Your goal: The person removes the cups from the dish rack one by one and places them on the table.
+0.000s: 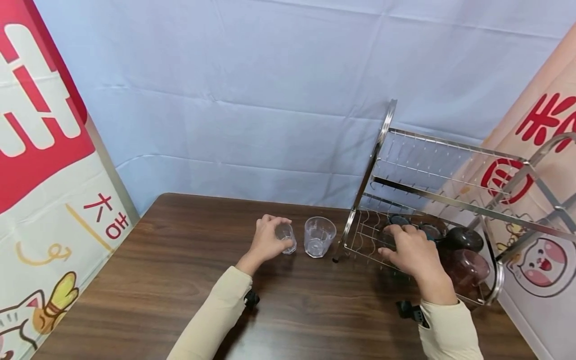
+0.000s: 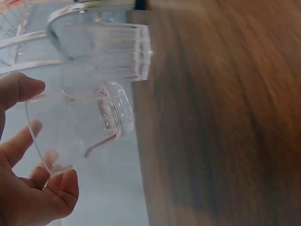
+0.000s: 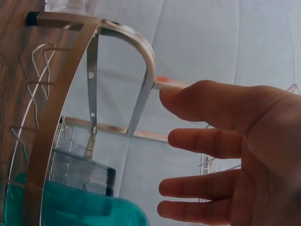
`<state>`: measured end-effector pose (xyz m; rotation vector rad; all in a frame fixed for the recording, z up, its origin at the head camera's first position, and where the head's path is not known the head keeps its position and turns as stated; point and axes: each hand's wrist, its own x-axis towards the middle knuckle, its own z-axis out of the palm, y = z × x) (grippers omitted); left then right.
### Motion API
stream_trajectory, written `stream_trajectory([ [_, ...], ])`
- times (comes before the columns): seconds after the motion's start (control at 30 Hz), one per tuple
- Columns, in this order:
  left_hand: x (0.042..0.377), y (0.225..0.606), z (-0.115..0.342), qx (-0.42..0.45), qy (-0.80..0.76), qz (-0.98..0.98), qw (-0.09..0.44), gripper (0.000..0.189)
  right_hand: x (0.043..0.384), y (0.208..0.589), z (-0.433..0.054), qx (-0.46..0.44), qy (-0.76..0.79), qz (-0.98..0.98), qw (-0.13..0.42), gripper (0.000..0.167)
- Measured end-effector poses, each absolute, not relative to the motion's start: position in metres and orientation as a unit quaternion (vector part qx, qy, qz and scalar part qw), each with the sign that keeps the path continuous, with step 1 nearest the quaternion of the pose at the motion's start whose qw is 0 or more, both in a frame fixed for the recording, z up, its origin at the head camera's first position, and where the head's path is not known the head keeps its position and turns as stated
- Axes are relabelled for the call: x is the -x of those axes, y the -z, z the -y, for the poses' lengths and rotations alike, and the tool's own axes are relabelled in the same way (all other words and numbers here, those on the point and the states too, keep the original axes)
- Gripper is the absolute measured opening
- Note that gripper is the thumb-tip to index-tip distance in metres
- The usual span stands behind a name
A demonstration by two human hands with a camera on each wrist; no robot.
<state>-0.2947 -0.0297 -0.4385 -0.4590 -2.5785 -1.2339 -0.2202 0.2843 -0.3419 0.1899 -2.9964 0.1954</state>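
Observation:
My left hand holds a small clear drinking glass by its rim, thumb on one side and fingers on the other. The left wrist view shows this glass close up, its thick base away from the palm. Just to its right stands a second, larger clear glass. My right hand is over the lower tier of a metal dish rack, fingers extended and nothing in its grasp. In the right wrist view, a teal cup and a grey see-through glass lie below the fingers.
On the rack's lower tier also sit a dark rounded cup and a reddish see-through cup. The rack stands at the right of the brown wooden table. A pale blue cloth hangs behind, with printed banners at both sides.

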Motion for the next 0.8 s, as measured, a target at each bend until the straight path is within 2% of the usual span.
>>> stream_trajectory([
  [0.27, 0.299, 0.451, 0.024, 0.158, 0.387, 0.902, 0.107, 0.045, 0.228, 0.344, -0.293, -0.038, -0.059, 0.996, 0.057, 0.050],
  [0.8, 0.312, 0.452, 0.013, 0.167, 0.358, 0.912, 0.110, 0.044, 0.238, 0.352, -0.312, -0.009, -0.060, 0.997, 0.052, 0.054],
])
